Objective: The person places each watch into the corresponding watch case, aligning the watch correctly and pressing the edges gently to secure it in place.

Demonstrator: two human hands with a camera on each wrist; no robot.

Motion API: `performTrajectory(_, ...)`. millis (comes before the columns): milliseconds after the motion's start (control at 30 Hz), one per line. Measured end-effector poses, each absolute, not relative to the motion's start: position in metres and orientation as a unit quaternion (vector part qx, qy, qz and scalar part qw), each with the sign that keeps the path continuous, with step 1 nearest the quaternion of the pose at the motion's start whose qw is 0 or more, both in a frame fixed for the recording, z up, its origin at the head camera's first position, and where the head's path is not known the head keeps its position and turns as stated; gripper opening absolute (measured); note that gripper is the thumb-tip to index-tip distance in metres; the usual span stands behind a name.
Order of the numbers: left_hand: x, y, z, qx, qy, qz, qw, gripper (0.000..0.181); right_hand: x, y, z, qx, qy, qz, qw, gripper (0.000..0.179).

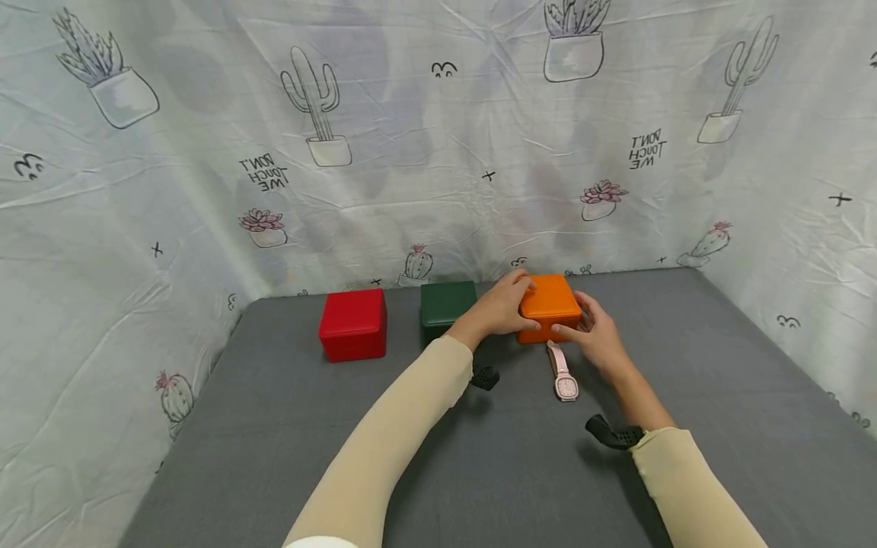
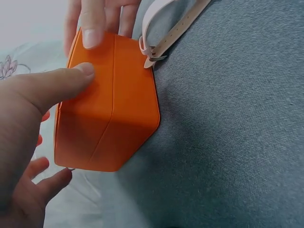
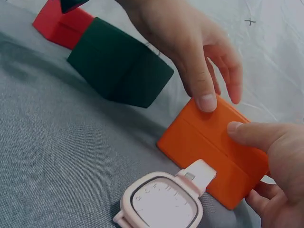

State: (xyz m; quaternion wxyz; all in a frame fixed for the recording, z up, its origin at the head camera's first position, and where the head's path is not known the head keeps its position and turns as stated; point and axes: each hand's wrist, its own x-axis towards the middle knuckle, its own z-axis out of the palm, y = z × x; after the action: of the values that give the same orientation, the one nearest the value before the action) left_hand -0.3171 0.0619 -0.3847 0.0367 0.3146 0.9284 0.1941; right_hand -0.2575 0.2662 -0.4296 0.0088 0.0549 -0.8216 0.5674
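Observation:
An orange lidded box (image 1: pixel 550 297) sits at the back of the grey table, right of centre. My left hand (image 1: pixel 503 306) grips its left side, thumb on the front face and fingers reaching over the lid edge. From the right my right hand (image 1: pixel 603 339) holds the same box, its thumb pressed on the front and its fingers round the right side. The lid appears closed in the head view. Just in front of the box lies a pink wristwatch (image 1: pixel 566 384), dial up; in the left wrist view its buckled strap (image 2: pixel 164 45) loops beside the box.
A dark green box (image 1: pixel 447 301) stands left of the orange one, partly behind my left forearm. Farther left is a red box (image 1: pixel 353 327). A patterned white curtain (image 1: pixel 384 137) hangs behind the table's back edge and along its sides.

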Motion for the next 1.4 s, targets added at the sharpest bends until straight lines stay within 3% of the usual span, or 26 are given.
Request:
performTrajectory(467,-0.325,0.068,-0.391,0.295,0.937,0.178,0.06,0.081,-0.268,0.262,-0.445,0.066,-0.825,0.56,0.012,0.086)
performTrajectory(1000,-0.323,0.081,-0.387,0.273,0.932,0.216,0.106,0.066,-0.278,0.266,-0.453,0.055,-0.846,0.528,0.037,0.09)
performTrajectory(1400,-0.334,0.074,-0.39,0.282,0.922,0.244,0.103,0.065,-0.285,0.262,-0.454,0.02,-0.885,0.464,0.034,0.092)
